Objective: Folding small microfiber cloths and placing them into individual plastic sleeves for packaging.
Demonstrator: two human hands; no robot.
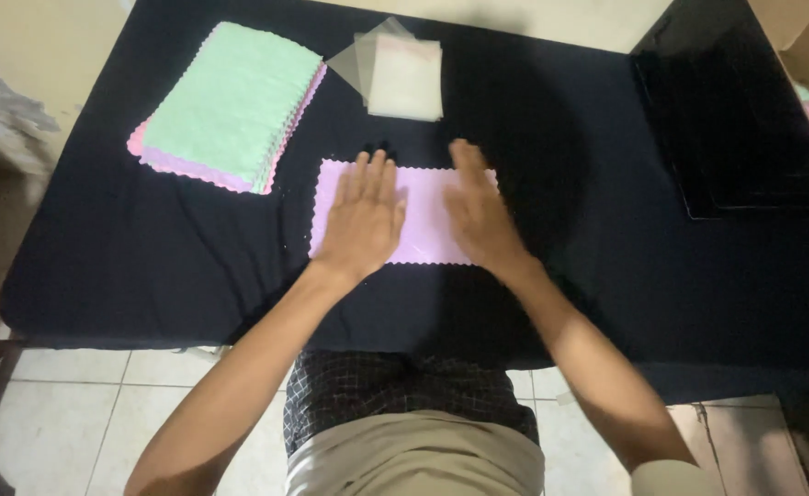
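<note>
I'm pressing both hands flat on a folded pink scalloped cloth [423, 213] lying mid-desk [147, 257]: left hand [363, 219] fingers splayed, right hand [480, 209] fingers together, gripping nothing. Stack of green and pink cloths [230, 106] sitting far left, clear plastic bags [402, 75] just beyond.

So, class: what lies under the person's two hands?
A pink cloth flat on the black table, beneath the left hand and right hand. The parts they cover are hidden.
</note>
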